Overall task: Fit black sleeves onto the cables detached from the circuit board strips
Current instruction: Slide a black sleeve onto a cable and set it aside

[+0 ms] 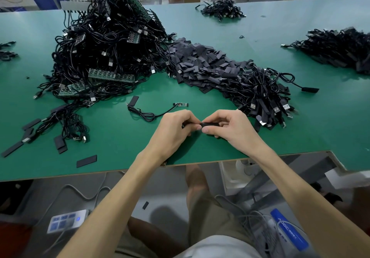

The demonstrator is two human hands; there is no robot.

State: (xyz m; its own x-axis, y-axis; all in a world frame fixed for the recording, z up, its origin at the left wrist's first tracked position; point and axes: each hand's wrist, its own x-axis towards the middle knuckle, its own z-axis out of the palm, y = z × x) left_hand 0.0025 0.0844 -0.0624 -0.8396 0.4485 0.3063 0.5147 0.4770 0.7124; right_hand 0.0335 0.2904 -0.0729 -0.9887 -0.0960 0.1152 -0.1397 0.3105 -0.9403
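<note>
My left hand point(176, 125) pinches the end of a cable point(190, 125) and my right hand point(224, 126) pinches a black sleeve point(210, 124); the two meet tip to tip above the green table point(112, 137) near its front edge. Most of the held cable is hidden under my left hand. Just behind my hands lies a loose cable point(144, 114) with a small board piece point(181, 104) at one end and a sleeve at the other. A heap of loose black sleeves point(202, 65) lies behind, at the centre.
A tall pile of cables on green circuit board strips point(104, 43) fills the left. Sleeved cables point(266, 97) are heaped at right, more at far right point(340, 49) and at the back point(222, 9). Stray sleeves point(86, 161) lie at front left.
</note>
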